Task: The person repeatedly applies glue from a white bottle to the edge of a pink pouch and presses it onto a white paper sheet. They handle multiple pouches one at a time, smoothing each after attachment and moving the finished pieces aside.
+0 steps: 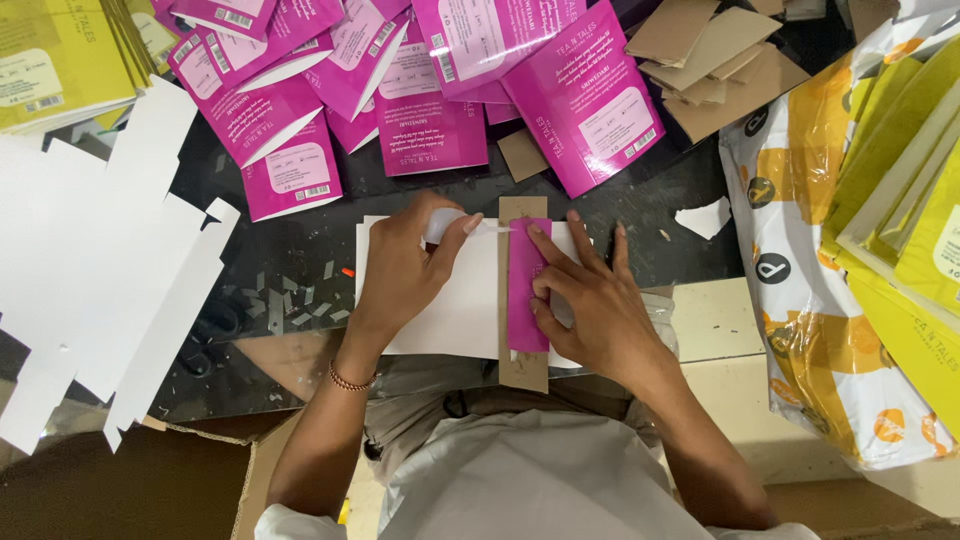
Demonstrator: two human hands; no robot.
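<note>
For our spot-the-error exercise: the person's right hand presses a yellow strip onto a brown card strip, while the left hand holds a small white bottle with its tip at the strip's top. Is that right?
One detail is wrong: the strip under the right hand is magenta, not yellow. It lies on the brown card strip, and the left hand holds the small white bottle as stated. The head view shows this.

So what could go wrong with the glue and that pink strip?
The left hand squeezes a small glue bottle right at the top of the pink strip, so glue might smear onto the right hand fingers pinning it. The strip could also slide crooked on its brown card. Drips may spoil the white sheet underneath.
</note>
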